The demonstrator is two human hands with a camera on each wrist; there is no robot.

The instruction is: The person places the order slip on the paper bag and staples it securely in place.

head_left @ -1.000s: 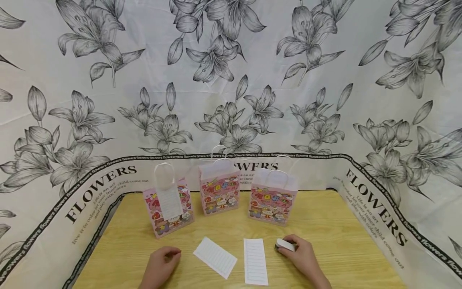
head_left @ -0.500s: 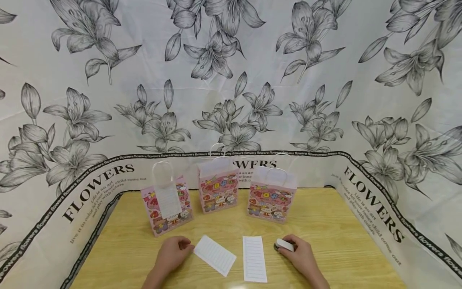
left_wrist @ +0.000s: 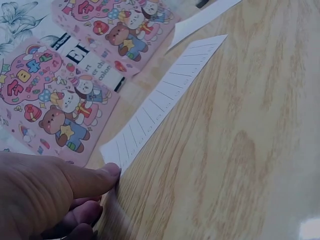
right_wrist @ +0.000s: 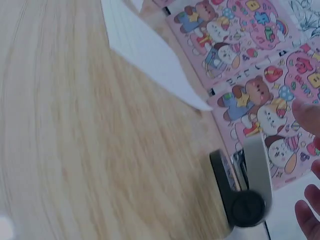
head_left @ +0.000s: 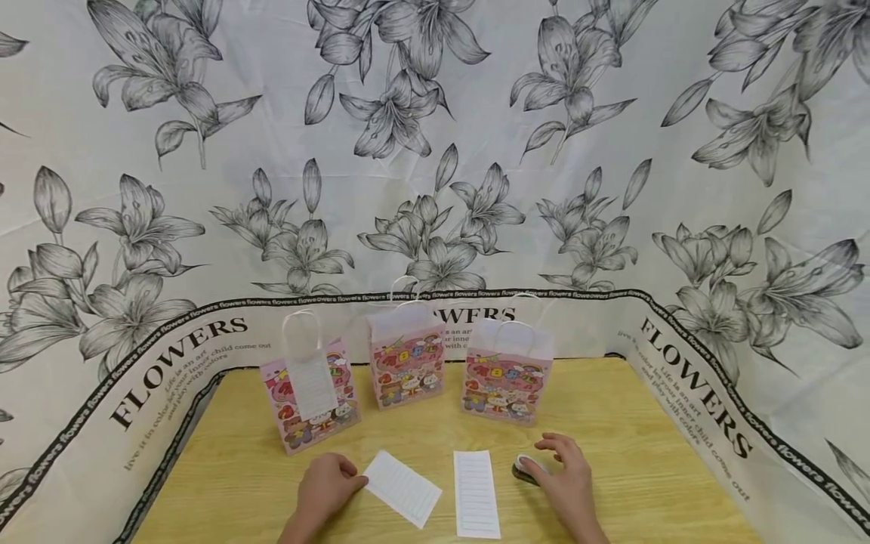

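Pinching left lined paper slip (head_left: 404, 489) by its corner with left hand (head_left: 328, 485), likely sparing the lines; holding right hand (head_left: 568, 480) wide beside stapler (right_wrist: 257, 175), apparently parked within reach.

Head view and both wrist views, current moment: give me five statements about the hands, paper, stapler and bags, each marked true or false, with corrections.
1. The left hand pinches a corner of the slanted sheet. True.
2. The straighter loose sheet lies between the slanted sheet and the stapler. True.
3. The stapler is in the left hand. False: it sits on the table, by the right hand.
4. Three pink bags stand behind the loose sheets in the head view. True.
5. In the head view, the rightmost bag has a lined sheet on its front. False: the leftmost bag has it.
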